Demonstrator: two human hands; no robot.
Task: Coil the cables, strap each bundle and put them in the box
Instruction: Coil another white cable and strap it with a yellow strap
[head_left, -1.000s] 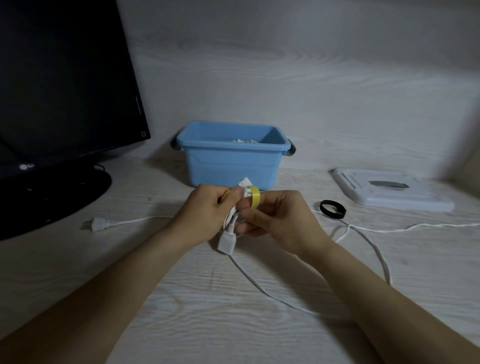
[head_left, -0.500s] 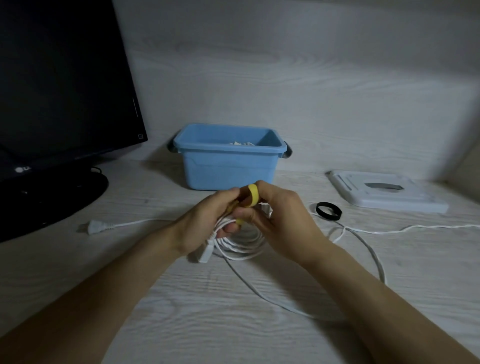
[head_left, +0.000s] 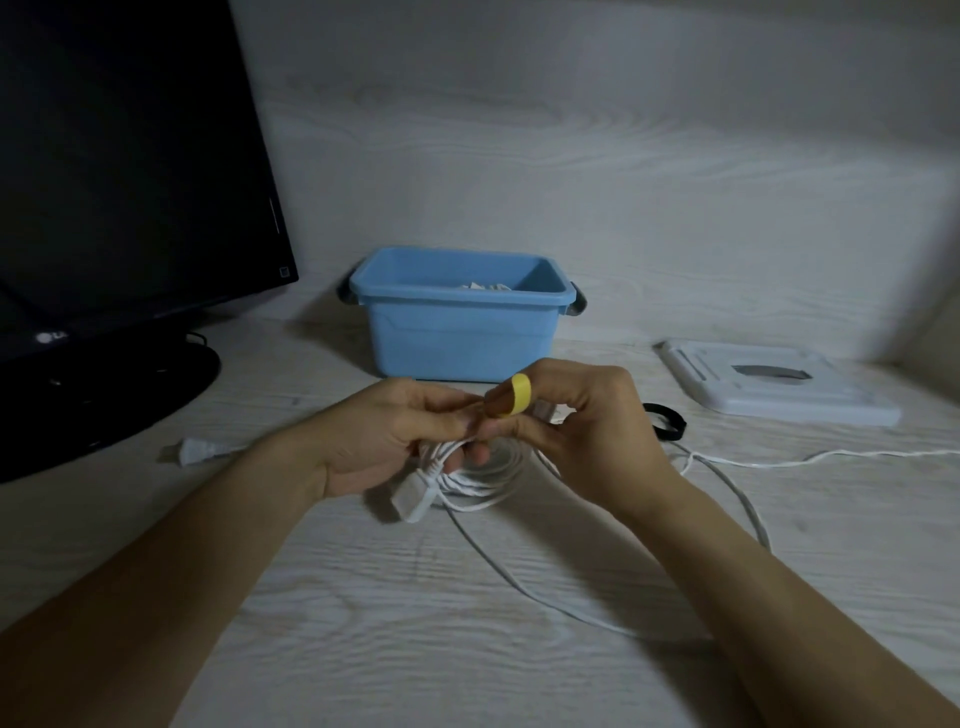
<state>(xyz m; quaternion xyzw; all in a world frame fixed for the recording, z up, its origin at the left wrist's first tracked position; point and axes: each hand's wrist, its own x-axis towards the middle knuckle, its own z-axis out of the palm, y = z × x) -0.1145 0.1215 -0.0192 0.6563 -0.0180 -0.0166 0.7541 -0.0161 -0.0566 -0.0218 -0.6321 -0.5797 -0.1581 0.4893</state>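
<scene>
The coiled white cable (head_left: 478, 467) is sitting just near of the blue box (head_left: 457, 338), gathered by the left hand (head_left: 395, 436), whose fingers are curling round its loops to keep them together. The right hand (head_left: 582, 431) is pinching the yellow strap (head_left: 519, 395) above the coil, apparently readying it for wrapping. The white, thin cable's tail is trailing loose to the right.
</scene>
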